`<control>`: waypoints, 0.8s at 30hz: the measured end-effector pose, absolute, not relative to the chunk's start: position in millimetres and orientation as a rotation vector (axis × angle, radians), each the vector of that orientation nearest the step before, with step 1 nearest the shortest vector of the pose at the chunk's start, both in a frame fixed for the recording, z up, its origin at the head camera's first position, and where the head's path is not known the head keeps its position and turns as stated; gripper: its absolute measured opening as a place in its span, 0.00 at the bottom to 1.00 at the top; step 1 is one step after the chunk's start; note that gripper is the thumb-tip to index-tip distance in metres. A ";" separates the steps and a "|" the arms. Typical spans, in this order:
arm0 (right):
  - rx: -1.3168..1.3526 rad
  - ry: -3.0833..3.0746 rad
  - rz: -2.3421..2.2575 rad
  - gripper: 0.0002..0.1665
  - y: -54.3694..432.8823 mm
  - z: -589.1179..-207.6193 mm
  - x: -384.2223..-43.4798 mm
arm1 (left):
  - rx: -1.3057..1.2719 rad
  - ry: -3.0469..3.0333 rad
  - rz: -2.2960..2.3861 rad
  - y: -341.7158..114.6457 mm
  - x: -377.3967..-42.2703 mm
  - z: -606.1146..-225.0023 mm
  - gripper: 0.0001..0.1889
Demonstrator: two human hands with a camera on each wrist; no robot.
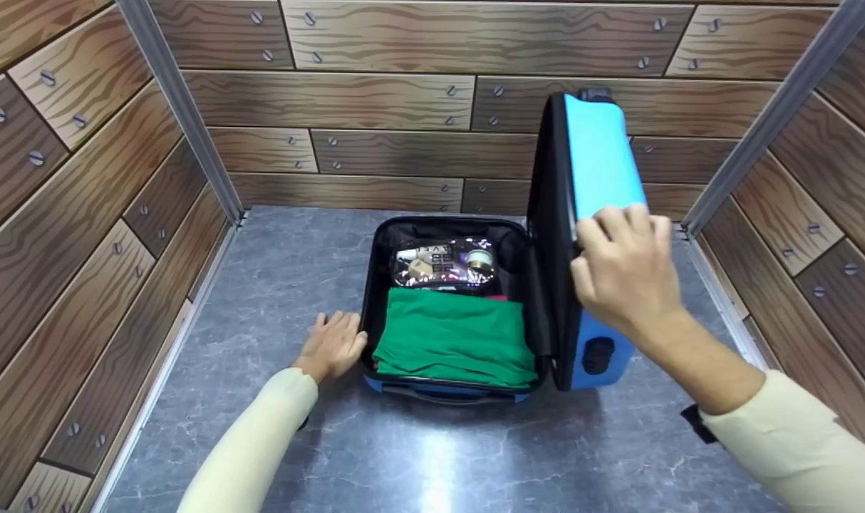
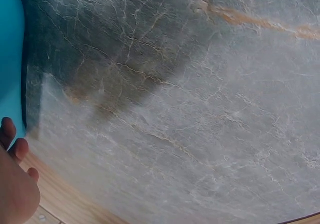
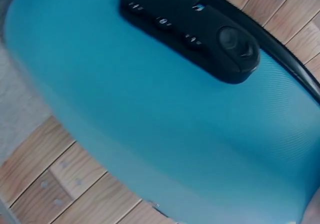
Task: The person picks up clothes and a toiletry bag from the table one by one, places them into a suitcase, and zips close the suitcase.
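A blue suitcase [image 1: 447, 394] lies open on the floor, its lid [image 1: 603, 157] standing upright on the right. My right hand [image 1: 628, 267] grips the lid's upper edge, fingers bent over the rim. On the lid's side is a black combination lock [image 3: 190, 34], close up in the right wrist view. My left hand [image 1: 333, 345] touches the left side of the suitcase base with its fingers extended. Folded green cloth [image 1: 454, 335] fills the front of the base. Behind it sits a clear pouch [image 1: 443, 263] with small toiletries inside. A strip of something red [image 1: 498, 297] peeks out beside the cloth.
Grey marbled floor [image 1: 276, 263] surrounds the suitcase. Wood-patterned panels [image 1: 382, 100] rise at the back and on both sides, joined by metal corner posts [image 1: 183, 107].
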State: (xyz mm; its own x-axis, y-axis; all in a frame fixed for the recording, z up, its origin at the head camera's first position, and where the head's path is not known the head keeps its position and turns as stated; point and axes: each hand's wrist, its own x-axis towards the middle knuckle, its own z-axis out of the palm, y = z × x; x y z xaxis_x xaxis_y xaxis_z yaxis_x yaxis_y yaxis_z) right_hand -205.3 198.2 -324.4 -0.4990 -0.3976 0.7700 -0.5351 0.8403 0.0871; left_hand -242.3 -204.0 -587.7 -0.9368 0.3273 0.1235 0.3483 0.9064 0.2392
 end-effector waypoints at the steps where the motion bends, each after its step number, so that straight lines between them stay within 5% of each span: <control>1: 0.701 -2.129 0.220 0.11 193.5 -324.5 -204.8 | -0.533 -2.983 -0.401 -203.3 -242.6 -588.5 0.15; 11: 0.958 -1.882 0.332 0.08 166.1 -331.2 -203.2 | -0.497 -3.047 -0.395 -200.2 -241.5 -588.8 0.23; 24: 0.780 -2.041 0.599 0.19 161.3 -354.1 -205.3 | -0.426 -3.062 -0.354 -202.1 -237.7 -584.5 0.28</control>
